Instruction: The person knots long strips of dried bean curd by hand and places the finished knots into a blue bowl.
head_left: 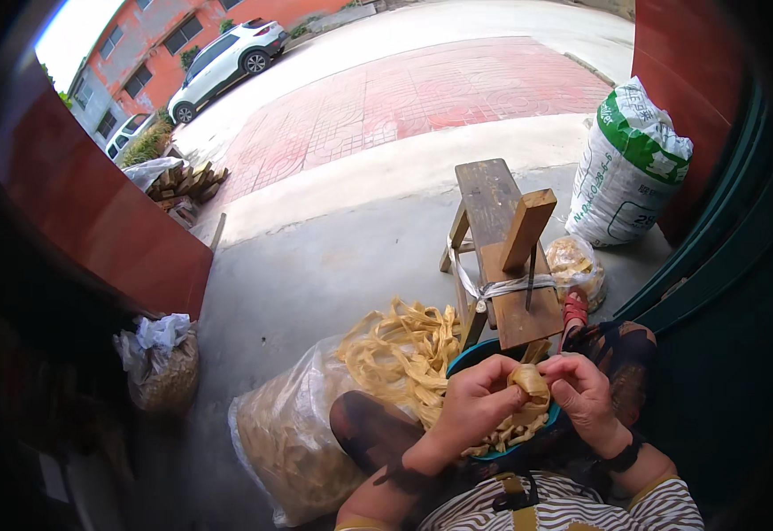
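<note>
My left hand pinches one side of a folded, glossy yellow-tan strip, its material unclear. On the other side, my right hand has thumb and fingers closed on the same strip. Below both hands, a teal basin between my legs holds small tan pieces. Just beyond the hands stands a wooden bench with an upright wooden block, a thin dark rod and a white cloth tie. Long tan strips lie heaped to the left of the basin.
A large clear plastic bag of tan material sits by my left leg. Smaller filled bags stand farther left and beside the bench. A white-green sack leans near the right door. Outside are stacked wood and a white car.
</note>
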A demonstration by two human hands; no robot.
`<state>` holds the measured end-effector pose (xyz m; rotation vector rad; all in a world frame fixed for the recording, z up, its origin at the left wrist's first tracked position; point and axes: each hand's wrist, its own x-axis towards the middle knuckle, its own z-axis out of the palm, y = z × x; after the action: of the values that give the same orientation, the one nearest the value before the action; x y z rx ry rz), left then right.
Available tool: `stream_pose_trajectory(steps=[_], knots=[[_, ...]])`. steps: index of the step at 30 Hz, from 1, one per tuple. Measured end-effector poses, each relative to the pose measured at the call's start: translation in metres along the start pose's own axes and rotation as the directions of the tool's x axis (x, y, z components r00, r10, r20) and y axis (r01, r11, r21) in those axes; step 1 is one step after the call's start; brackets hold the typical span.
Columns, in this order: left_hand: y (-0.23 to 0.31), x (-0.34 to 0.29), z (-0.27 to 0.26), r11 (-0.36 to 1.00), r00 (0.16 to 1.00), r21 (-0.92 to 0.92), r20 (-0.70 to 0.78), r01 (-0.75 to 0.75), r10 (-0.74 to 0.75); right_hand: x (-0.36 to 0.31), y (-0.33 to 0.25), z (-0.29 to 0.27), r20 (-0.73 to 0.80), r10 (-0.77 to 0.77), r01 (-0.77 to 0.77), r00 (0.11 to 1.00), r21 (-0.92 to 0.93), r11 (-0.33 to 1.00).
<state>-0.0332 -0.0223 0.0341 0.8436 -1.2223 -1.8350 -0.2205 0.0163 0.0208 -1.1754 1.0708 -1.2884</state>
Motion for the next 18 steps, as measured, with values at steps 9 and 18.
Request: stream_pose_trajectory(steps=[9, 18], knots=[[0.000, 0.000, 0.009, 0.683, 0.878, 0.576, 0.141, -0.449, 0.458, 0.000, 0.002, 0.002, 0.085, 0.073, -0.068, 0.994, -0.069, 0.995], [-0.013, 0.014, -0.013, 0.962, 0.988, -0.261, -0.104, 0.081, -0.111, 0.011, 0.022, 0.005, 0.432, 0.230, -0.470, 0.872, 0.609, 0.639]])
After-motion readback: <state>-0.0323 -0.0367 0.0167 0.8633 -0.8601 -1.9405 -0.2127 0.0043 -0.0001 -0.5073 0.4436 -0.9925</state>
